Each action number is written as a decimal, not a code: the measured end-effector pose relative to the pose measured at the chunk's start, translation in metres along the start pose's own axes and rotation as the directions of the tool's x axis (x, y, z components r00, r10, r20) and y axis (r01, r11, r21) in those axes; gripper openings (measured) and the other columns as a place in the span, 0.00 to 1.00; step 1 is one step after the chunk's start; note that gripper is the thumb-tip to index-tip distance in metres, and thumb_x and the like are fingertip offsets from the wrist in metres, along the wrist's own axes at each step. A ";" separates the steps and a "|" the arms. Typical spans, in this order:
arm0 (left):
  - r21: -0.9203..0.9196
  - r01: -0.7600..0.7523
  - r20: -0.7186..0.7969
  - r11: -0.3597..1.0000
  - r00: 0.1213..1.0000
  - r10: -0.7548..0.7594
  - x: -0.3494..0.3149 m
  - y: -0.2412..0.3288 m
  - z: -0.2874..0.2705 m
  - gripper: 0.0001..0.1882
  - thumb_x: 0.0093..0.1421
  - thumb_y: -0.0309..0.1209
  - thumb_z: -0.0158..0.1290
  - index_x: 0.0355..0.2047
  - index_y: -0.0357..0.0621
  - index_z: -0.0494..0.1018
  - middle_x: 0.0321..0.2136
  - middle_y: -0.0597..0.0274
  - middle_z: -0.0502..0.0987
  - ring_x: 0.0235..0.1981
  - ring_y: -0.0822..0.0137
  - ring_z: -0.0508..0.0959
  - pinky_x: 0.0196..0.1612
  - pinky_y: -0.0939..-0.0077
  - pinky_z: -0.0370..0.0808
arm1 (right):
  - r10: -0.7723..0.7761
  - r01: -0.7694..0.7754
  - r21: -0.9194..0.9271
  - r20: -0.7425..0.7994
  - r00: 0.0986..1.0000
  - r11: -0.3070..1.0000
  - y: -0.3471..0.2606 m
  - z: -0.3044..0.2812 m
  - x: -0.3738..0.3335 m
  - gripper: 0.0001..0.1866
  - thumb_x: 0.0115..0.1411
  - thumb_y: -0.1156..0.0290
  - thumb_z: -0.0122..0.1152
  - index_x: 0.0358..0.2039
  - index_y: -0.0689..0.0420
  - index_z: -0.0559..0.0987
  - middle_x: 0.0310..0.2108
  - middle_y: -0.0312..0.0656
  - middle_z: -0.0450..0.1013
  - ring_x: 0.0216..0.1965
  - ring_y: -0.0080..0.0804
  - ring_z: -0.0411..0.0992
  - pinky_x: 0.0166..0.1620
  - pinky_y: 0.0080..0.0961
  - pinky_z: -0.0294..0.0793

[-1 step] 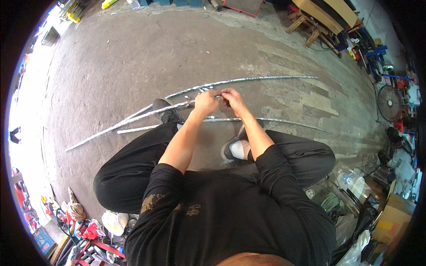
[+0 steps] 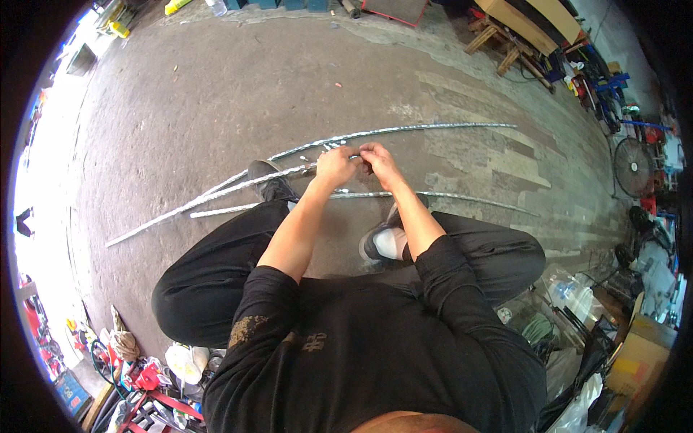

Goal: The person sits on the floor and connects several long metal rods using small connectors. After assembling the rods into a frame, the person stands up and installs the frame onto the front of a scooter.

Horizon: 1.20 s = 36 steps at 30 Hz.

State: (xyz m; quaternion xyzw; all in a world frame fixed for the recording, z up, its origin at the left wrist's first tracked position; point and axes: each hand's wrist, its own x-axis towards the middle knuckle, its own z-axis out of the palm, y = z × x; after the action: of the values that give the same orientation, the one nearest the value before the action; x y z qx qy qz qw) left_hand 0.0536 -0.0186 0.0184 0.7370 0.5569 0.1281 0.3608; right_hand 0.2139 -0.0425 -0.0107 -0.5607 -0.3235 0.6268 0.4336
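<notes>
My left hand (image 2: 337,167) is closed at the near end of a long, silvery, foil-like rod (image 2: 216,193), which slants away to the left across my left shoe (image 2: 264,170). My right hand (image 2: 381,166) is pinched just beside it, fingertips nearly meeting the left ones. Whatever lies between the right fingertips is too small and dark to name. Behind the hands, a second silvery rod (image 2: 404,131) lies on the floor. Closer to me, a third rod (image 2: 469,198) runs behind my wrists. Several small white pieces (image 2: 331,146) are scattered just beyond my left hand.
A heap of tools and red straps (image 2: 148,379) fills the lower left. Plastic bags and a cardboard box (image 2: 639,353) crowd the lower right. A round fan (image 2: 634,167) stands at the right, and a wooden stand (image 2: 502,49) at the far right.
</notes>
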 end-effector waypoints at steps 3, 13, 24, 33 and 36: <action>-0.015 -0.038 0.007 0.999 0.999 0.039 -0.003 -0.002 -0.003 0.20 0.55 0.47 0.58 0.46 0.57 0.81 0.42 0.54 0.82 0.44 0.51 0.80 0.51 0.57 0.74 | -0.012 0.013 -0.142 0.003 1.000 0.990 -0.002 0.001 0.003 0.13 0.67 0.62 0.55 0.43 0.59 0.76 0.27 0.34 0.71 0.24 0.20 0.67 0.24 0.21 0.65; -0.042 -0.015 -0.025 0.999 1.000 0.014 -0.003 -0.001 -0.003 0.19 0.53 0.45 0.61 0.44 0.54 0.81 0.37 0.50 0.82 0.41 0.49 0.81 0.46 0.58 0.76 | -0.121 0.092 -0.396 -0.048 0.991 0.914 0.006 0.000 0.010 0.19 0.67 0.54 0.56 0.40 0.59 0.79 0.24 0.33 0.70 0.23 0.18 0.66 0.22 0.20 0.62; -0.070 -0.013 -0.001 0.997 1.000 0.013 -0.003 0.000 -0.005 0.18 0.53 0.40 0.62 0.44 0.49 0.81 0.39 0.49 0.81 0.43 0.48 0.80 0.47 0.58 0.76 | -0.142 0.151 -0.202 0.056 0.988 0.968 0.004 0.000 -0.001 0.13 0.65 0.75 0.52 0.50 0.60 0.73 0.38 0.38 0.75 0.39 0.25 0.71 0.44 0.23 0.72; -0.003 -0.055 -0.045 0.998 0.997 0.055 0.005 -0.006 -0.008 0.20 0.52 0.41 0.63 0.45 0.50 0.80 0.38 0.46 0.81 0.42 0.47 0.81 0.47 0.56 0.76 | -0.194 0.202 -0.363 0.058 0.979 0.910 -0.014 0.008 -0.001 0.08 0.66 0.73 0.54 0.44 0.59 0.74 0.32 0.34 0.74 0.33 0.23 0.71 0.38 0.24 0.72; 0.108 -0.014 -0.021 0.994 1.000 0.017 0.003 -0.007 0.004 0.19 0.51 0.39 0.63 0.46 0.58 0.81 0.35 0.48 0.82 0.40 0.47 0.81 0.46 0.55 0.77 | -0.337 0.353 -0.391 0.112 0.935 0.850 0.016 -0.006 0.005 0.09 0.66 0.75 0.53 0.46 0.57 0.72 0.33 0.31 0.72 0.34 0.20 0.70 0.37 0.20 0.71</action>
State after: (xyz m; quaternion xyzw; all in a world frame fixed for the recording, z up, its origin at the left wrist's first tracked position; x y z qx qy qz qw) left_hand 0.0515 -0.0166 0.0105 0.7583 0.5613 0.1087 0.3133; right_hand 0.2170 -0.0453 -0.0279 -0.5586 -0.5497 0.4691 0.4071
